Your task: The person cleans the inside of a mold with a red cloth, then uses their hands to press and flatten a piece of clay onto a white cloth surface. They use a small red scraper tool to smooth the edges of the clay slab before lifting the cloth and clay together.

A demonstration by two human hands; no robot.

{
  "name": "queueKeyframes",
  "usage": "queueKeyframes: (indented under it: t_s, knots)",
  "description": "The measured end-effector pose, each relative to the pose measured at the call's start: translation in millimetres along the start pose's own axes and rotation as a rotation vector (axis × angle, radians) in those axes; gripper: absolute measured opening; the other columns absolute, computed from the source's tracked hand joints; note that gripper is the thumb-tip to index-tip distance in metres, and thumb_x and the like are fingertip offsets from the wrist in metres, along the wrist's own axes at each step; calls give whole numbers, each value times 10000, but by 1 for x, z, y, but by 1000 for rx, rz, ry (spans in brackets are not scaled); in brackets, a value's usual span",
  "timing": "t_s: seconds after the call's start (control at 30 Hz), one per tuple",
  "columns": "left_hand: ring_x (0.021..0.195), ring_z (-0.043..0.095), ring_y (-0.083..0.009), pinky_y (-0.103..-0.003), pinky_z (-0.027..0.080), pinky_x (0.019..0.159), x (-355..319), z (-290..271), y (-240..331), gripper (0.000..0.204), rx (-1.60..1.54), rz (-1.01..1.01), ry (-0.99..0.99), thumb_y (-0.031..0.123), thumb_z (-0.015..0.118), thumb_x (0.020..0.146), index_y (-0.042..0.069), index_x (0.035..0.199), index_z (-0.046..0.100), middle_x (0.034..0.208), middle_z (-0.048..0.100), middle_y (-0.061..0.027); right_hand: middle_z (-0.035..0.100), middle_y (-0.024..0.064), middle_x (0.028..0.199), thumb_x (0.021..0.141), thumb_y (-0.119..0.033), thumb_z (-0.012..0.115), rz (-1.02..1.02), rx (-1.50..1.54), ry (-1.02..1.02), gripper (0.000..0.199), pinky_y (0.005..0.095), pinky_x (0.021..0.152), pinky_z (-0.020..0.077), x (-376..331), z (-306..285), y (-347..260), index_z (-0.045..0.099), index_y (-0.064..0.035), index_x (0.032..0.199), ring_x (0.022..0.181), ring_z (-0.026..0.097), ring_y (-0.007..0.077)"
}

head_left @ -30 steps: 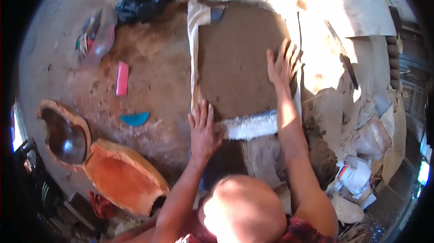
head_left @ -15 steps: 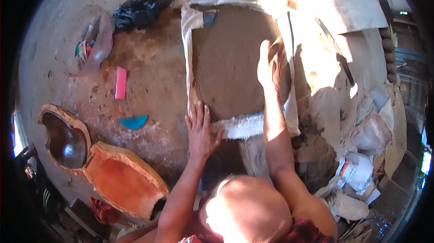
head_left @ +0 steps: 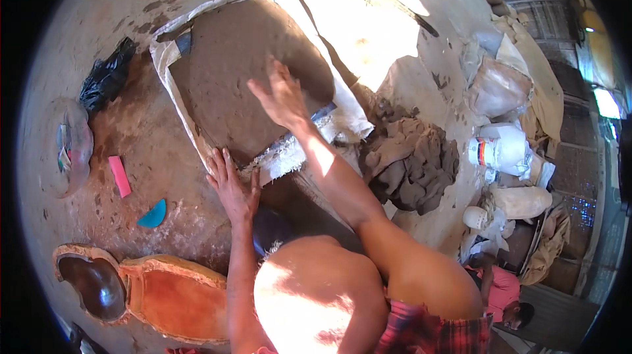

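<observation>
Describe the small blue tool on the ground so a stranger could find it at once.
Start at the big brown clay slab on the white sacking, then drop to the left hand pressed on the ground at its lower edge. Left of that hand lies the blue tool, a flat half-moon scraper; the pink bar above it is straight.

Harsh sunlight came in from the top, blowing out the white sacking (head_left: 368,31) to pure glare, and it also hit the right forearm (head_left: 342,176) and a bare knee (head_left: 309,301) pretty hard. The clay slab (head_left: 243,71) and the left side sat in softer shade. Heavy fisheye bending with black corners; the raised right hand (head_left: 282,96) looked slightly motion-blurred.
</observation>
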State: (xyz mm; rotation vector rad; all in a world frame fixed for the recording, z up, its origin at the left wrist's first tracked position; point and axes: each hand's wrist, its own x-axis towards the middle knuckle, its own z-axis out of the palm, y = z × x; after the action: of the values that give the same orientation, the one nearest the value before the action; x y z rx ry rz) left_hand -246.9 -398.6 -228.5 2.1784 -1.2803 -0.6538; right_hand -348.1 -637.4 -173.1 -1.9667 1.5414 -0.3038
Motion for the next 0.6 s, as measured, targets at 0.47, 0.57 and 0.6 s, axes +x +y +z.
queueKeyframes:
  t_s: [0.47,0.57,0.6]
  knots:
    - [1707,234,-450,-706,198,1339,-1,-7,-19,877,22,30,75,323,844,942,69,1692,468,1850,262,-204,727,255,1363,732,-670,954,356,-814,370,1035,572,1104,535,-203,-233,37,658,46,1417,1273,671,477]
    - [1707,231,-449,-707,198,1342,1,-13,-15,877,4,29,74,315,845,933,55,1684,473,1847,264,-212,753,263,1295,727,-668,956,426,-824,353,965,576,1063,555,-199,-226,24,696,43,1326,1229,687,487]
    - [1708,226,-451,-701,195,1345,0,-16,-16,878,-3,13,68,308,844,930,53,1683,472,1847,263,-212,764,271,1266,742,-650,953,467,-862,368,911,575,1045,564,-199,-223,19,712,40,1285,1215,693,492]
